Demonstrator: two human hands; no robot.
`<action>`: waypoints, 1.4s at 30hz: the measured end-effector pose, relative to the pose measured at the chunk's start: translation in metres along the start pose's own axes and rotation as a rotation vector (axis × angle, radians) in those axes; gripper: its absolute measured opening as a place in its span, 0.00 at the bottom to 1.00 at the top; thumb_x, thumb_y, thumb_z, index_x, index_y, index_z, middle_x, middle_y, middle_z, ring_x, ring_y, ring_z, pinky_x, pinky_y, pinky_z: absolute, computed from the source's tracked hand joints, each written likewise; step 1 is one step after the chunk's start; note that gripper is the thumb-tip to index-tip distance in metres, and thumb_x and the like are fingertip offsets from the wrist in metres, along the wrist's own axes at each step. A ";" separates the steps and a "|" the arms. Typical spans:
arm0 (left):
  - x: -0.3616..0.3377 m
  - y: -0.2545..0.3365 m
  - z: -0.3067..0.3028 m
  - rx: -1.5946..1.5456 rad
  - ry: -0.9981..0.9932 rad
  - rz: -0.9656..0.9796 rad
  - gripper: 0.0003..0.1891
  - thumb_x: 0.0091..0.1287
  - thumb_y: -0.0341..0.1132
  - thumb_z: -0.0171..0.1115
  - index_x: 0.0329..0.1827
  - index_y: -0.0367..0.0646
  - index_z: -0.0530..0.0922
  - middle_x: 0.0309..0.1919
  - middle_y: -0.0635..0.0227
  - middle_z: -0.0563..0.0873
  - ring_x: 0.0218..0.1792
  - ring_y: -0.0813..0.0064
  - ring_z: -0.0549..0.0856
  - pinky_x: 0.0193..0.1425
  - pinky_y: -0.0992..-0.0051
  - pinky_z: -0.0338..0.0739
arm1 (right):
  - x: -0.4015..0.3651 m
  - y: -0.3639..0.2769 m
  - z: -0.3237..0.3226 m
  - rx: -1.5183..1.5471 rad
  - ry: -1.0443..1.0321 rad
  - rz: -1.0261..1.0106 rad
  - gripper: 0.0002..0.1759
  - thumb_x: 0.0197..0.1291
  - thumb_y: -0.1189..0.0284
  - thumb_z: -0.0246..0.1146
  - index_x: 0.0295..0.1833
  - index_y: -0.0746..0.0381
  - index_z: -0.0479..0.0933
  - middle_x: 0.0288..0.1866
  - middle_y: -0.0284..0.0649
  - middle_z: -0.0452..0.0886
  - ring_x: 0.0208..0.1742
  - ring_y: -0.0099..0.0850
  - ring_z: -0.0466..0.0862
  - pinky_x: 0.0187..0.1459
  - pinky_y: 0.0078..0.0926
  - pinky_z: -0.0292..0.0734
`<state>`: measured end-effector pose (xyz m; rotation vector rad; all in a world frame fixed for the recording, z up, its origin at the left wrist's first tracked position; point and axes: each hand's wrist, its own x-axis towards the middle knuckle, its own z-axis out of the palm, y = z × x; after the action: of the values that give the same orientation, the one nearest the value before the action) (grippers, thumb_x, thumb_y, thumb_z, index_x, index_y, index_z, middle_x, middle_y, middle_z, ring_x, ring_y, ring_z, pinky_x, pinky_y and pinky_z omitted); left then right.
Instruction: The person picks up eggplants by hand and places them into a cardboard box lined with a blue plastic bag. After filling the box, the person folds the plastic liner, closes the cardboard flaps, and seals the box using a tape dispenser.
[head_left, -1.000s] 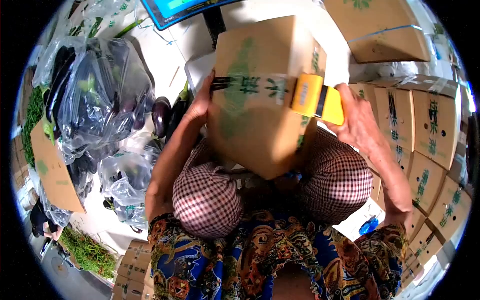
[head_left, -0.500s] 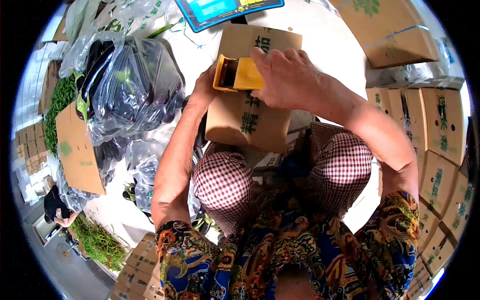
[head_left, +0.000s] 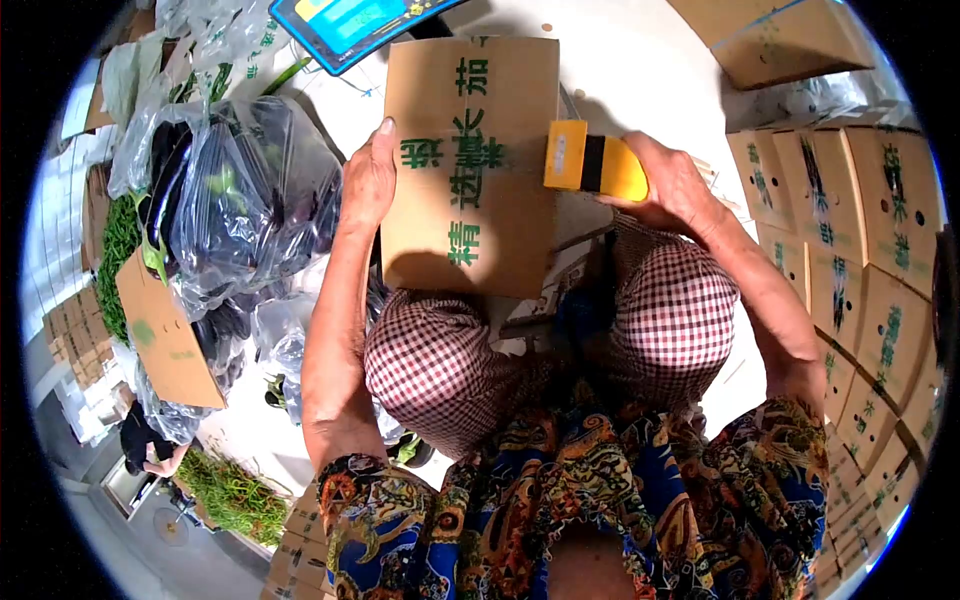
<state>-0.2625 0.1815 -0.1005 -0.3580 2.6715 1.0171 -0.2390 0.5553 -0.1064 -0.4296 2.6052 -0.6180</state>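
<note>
A closed cardboard box (head_left: 520, 225) with green printed characters stands in front of my knees. My left hand (head_left: 369, 182) grips its left edge, thumb along the top edge and the other fingers hidden down the side. Just off the box's right side, my right hand (head_left: 672, 185) is closed around a yellow tape dispenser (head_left: 624, 170) with a black band across it. The dispenser's front end points left, towards the box.
A blue-rimmed scale (head_left: 350, 40) stands beyond the box. To the left are a plastic bag of eggplants (head_left: 250, 190) and an upright cardboard flap (head_left: 165, 330). Stacked cartons (head_left: 880, 200) line the right. Another person (head_left: 150, 440) is at far left, near green vegetables (head_left: 230, 495).
My right hand has carried the yellow dispenser from the box top to its right side and turned it. My left hand, earlier by the dispenser, is now on the box's left edge.
</note>
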 end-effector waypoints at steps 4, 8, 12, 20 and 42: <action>-0.002 0.006 -0.002 -0.021 -0.032 -0.062 0.36 0.74 0.62 0.34 0.55 0.36 0.79 0.47 0.42 0.83 0.53 0.45 0.80 0.60 0.61 0.70 | -0.027 0.033 0.016 0.054 0.145 -0.116 0.22 0.53 0.82 0.62 0.52 0.59 0.62 0.31 0.52 0.79 0.32 0.46 0.84 0.36 0.38 0.85; -0.001 0.004 -0.003 0.013 -0.020 -0.074 0.36 0.74 0.62 0.36 0.53 0.35 0.80 0.44 0.44 0.85 0.49 0.47 0.82 0.58 0.63 0.71 | -0.042 0.064 0.031 0.099 0.046 0.042 0.23 0.57 0.68 0.67 0.51 0.60 0.63 0.39 0.54 0.79 0.40 0.48 0.84 0.41 0.42 0.84; -0.001 0.004 -0.004 -0.028 -0.041 -0.091 0.38 0.73 0.63 0.36 0.50 0.33 0.80 0.41 0.44 0.85 0.47 0.52 0.83 0.58 0.63 0.71 | -0.066 0.098 0.042 0.024 -0.002 0.199 0.29 0.55 0.59 0.69 0.53 0.62 0.63 0.44 0.55 0.79 0.45 0.51 0.83 0.45 0.44 0.82; 0.003 -0.007 0.005 -0.090 -0.023 -0.115 0.37 0.75 0.61 0.37 0.46 0.31 0.80 0.32 0.47 0.84 0.37 0.56 0.82 0.49 0.62 0.74 | -0.012 0.081 0.058 -0.043 -0.348 0.286 0.22 0.61 0.66 0.65 0.54 0.61 0.65 0.42 0.50 0.81 0.38 0.40 0.84 0.35 0.34 0.81; -0.006 0.072 0.121 0.391 -0.140 1.111 0.44 0.61 0.66 0.55 0.77 0.57 0.54 0.78 0.63 0.52 0.76 0.50 0.51 0.71 0.39 0.52 | 0.004 0.078 -0.133 1.367 0.204 0.279 0.25 0.64 0.55 0.63 0.54 0.65 0.77 0.42 0.41 0.85 0.41 0.29 0.86 0.48 0.25 0.84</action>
<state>-0.2615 0.3165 -0.1419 1.3322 2.7600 0.6159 -0.3197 0.6673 -0.0376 0.4401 1.7183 -2.0865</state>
